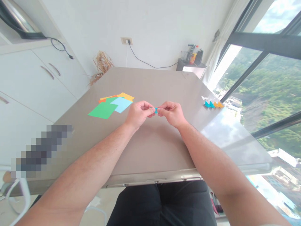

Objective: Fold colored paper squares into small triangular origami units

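With the fingers of my left hand (139,113) and of my right hand (173,113), I pinch a small blue paper piece (156,110) from its two sides. It is between my hands, over the table (152,150). Beside my left hand lie a green sheet (101,109), a light blue sheet (121,104) and some orange sheets (127,96), overlapping. Far to my right, small folded pieces (207,104), blue and orange, are standing in a row.

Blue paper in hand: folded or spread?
Apparently folded: only a small bit of blue paper shows between left hand and right hand; exact folds hidden.
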`<state>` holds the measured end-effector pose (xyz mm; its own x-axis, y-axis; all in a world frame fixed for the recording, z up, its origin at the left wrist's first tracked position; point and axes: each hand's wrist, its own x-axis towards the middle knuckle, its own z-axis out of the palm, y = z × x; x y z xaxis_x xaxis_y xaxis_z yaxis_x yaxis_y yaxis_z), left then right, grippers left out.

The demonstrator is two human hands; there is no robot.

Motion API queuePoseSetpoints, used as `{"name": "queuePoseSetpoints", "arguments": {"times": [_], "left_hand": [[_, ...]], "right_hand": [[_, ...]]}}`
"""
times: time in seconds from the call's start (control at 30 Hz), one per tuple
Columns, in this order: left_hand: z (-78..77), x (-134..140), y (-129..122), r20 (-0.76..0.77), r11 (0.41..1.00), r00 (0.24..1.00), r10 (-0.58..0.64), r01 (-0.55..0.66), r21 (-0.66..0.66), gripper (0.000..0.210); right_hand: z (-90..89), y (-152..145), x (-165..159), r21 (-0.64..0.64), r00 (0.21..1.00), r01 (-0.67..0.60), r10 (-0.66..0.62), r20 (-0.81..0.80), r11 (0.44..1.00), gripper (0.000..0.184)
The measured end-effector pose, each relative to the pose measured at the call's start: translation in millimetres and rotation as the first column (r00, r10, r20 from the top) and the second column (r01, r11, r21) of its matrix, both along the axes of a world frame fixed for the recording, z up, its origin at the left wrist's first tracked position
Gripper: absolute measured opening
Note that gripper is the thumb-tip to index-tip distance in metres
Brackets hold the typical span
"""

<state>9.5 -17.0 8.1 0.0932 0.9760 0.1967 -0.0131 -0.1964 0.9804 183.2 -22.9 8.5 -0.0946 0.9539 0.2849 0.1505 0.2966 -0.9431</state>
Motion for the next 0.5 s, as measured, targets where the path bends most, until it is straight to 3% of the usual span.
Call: {"name": "queuePoseSetpoints", "arguments": {"times": [0.33,0.5], "left_hand": [[-3.3,-0.9,4.1,-0.111,0.992,0.992,0.065,-0.053,0.111,0.012],[-2.5,0.0,2.3,-0.06,0.997,0.998,0.009,-0.004,0.082,0.016]], "right_hand": [[0.7,-2.5,-5.0,0.011,0.999,0.005,-0.006,0.044,1.0,0.015],[-1.6,1.8,-3.8,-0.003,1.0,0.022,-0.022,-0.015,1.0,0.017]]}}
